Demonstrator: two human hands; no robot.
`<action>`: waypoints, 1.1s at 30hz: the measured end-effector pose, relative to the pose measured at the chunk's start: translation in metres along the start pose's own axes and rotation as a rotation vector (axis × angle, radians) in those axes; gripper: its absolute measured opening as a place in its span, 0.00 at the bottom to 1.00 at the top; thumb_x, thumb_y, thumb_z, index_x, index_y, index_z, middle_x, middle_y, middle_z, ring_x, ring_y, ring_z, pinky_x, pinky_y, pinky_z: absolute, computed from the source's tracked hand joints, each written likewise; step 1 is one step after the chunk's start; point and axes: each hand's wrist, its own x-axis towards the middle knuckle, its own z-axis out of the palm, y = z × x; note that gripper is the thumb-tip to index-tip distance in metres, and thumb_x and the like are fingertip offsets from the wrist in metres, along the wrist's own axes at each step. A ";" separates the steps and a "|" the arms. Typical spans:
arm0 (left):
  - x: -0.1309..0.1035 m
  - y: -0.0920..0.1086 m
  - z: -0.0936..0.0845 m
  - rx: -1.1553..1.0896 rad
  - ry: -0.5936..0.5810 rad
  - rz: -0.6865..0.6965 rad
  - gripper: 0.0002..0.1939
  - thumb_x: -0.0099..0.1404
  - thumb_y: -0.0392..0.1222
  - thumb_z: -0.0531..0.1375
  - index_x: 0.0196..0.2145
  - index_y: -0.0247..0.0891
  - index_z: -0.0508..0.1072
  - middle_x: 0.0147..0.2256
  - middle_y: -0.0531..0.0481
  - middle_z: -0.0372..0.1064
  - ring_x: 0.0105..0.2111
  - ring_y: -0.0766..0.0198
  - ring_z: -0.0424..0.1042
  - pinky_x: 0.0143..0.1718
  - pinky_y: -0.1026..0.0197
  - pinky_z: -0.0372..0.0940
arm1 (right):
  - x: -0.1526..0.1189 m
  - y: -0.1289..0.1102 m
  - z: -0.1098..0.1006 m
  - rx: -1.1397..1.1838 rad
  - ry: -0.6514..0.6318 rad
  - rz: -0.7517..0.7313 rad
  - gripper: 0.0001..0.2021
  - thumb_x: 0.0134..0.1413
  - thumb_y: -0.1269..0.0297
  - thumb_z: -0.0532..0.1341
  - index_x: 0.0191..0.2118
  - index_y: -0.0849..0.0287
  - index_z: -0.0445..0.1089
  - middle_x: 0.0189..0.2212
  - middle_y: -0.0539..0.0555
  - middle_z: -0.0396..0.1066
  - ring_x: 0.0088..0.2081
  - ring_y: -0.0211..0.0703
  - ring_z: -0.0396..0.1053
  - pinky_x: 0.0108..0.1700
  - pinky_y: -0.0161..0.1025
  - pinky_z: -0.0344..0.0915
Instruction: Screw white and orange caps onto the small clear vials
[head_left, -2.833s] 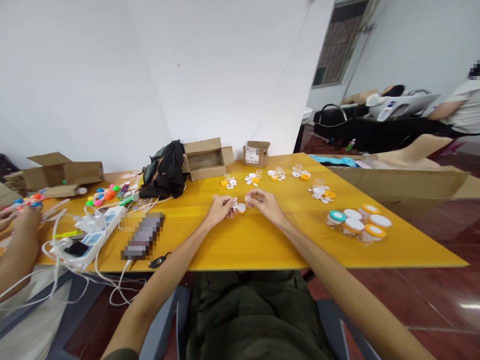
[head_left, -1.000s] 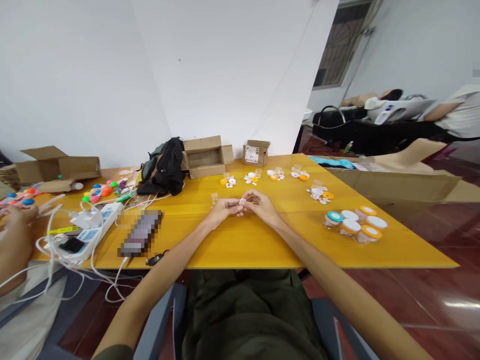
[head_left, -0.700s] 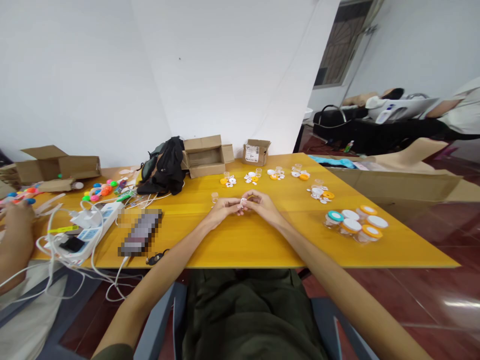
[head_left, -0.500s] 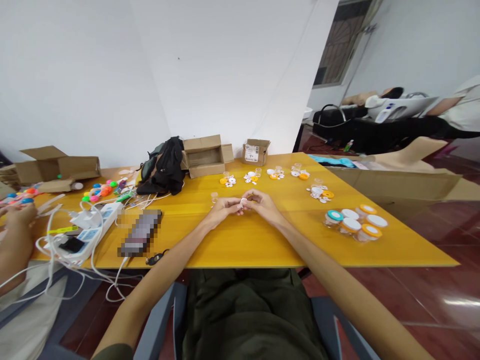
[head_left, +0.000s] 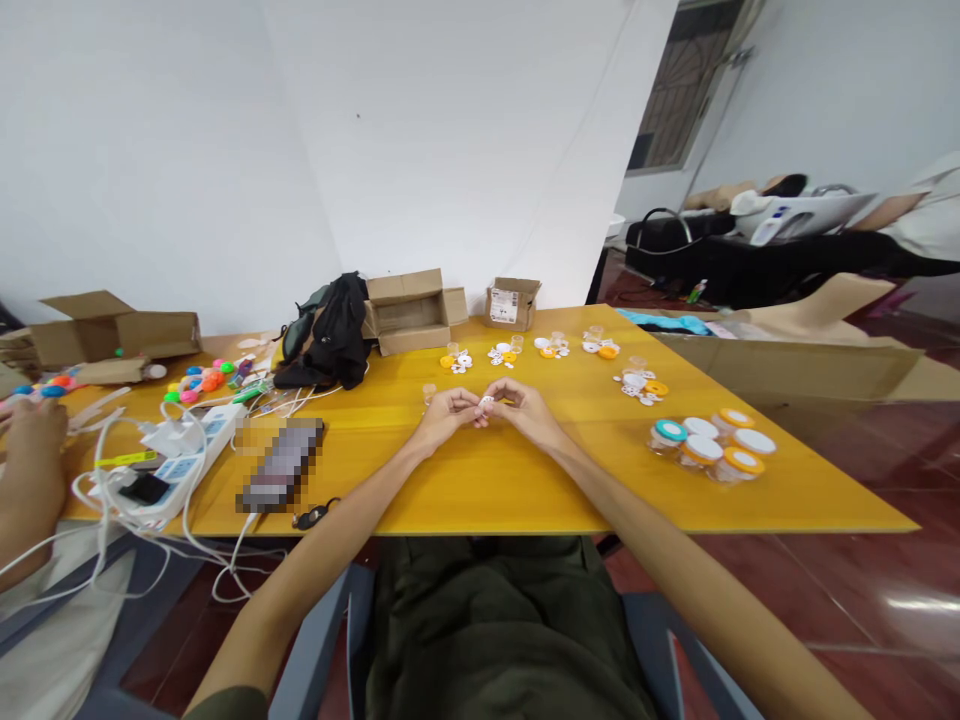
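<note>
Now the left hand (head_left: pixel 450 412) and right hand (head_left: pixel 523 408) pinch a small white piece (head_left: pixel 487 402), partly hidden; capped clear jars (head_left: pixel 703 450) cluster rightward, contents indistinct.

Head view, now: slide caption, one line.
Left hand and right hand hold a small white part between their fingertips over the table, lidded jars off to the right.

A backpack (head_left: pixel 334 340), apparently, slumps beside a carton (head_left: pixel 416 340).
</note>
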 end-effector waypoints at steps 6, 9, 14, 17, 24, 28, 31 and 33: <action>0.001 -0.003 0.000 0.040 -0.021 0.035 0.24 0.46 0.56 0.72 0.28 0.34 0.71 0.26 0.47 0.76 0.25 0.66 0.74 0.34 0.61 0.69 | 0.000 0.001 -0.001 -0.002 -0.004 -0.010 0.17 0.41 0.48 0.70 0.28 0.55 0.70 0.27 0.49 0.71 0.32 0.41 0.68 0.36 0.39 0.66; 0.001 -0.003 0.000 0.065 -0.020 0.047 0.24 0.47 0.56 0.72 0.28 0.34 0.70 0.26 0.48 0.76 0.25 0.66 0.73 0.34 0.61 0.69 | 0.001 0.002 -0.001 -0.004 -0.008 -0.013 0.17 0.40 0.47 0.70 0.27 0.55 0.70 0.25 0.49 0.70 0.31 0.41 0.68 0.35 0.38 0.66; 0.001 -0.003 0.001 0.081 -0.021 0.064 0.23 0.48 0.57 0.71 0.28 0.34 0.70 0.25 0.48 0.75 0.25 0.66 0.73 0.34 0.61 0.69 | 0.000 0.002 0.000 -0.023 0.000 -0.008 0.18 0.40 0.47 0.70 0.26 0.55 0.70 0.24 0.49 0.68 0.29 0.41 0.67 0.34 0.38 0.65; 0.000 -0.003 0.001 0.097 -0.020 0.069 0.23 0.49 0.56 0.71 0.28 0.35 0.69 0.24 0.49 0.75 0.24 0.67 0.72 0.33 0.61 0.68 | -0.001 -0.001 0.000 -0.038 -0.005 -0.005 0.17 0.40 0.47 0.70 0.27 0.55 0.70 0.24 0.49 0.69 0.29 0.41 0.67 0.34 0.39 0.66; -0.001 -0.002 0.003 0.192 -0.052 0.091 0.18 0.57 0.54 0.66 0.31 0.36 0.68 0.29 0.48 0.75 0.28 0.65 0.73 0.33 0.62 0.66 | -0.002 -0.008 0.003 0.011 -0.029 0.007 0.19 0.40 0.44 0.70 0.26 0.54 0.69 0.23 0.49 0.69 0.28 0.42 0.68 0.35 0.41 0.67; -0.003 0.006 -0.004 0.449 -0.013 0.190 0.08 0.63 0.45 0.59 0.35 0.38 0.69 0.33 0.48 0.75 0.32 0.63 0.73 0.37 0.60 0.66 | -0.001 -0.009 0.000 0.031 0.052 -0.012 0.19 0.40 0.45 0.70 0.27 0.54 0.68 0.24 0.48 0.68 0.30 0.41 0.67 0.37 0.41 0.67; -0.006 0.018 -0.018 0.832 0.059 0.312 0.05 0.63 0.37 0.56 0.36 0.40 0.71 0.35 0.48 0.73 0.37 0.60 0.71 0.45 0.56 0.64 | -0.001 -0.008 -0.002 0.058 0.139 -0.009 0.20 0.40 0.45 0.70 0.28 0.54 0.66 0.26 0.49 0.69 0.32 0.42 0.68 0.36 0.40 0.67; -0.009 0.025 -0.030 1.060 0.093 0.360 0.08 0.61 0.32 0.54 0.36 0.40 0.71 0.38 0.46 0.72 0.42 0.56 0.69 0.49 0.52 0.61 | -0.001 -0.007 -0.003 0.088 0.179 0.007 0.20 0.40 0.44 0.70 0.29 0.53 0.65 0.28 0.50 0.71 0.34 0.43 0.69 0.36 0.39 0.68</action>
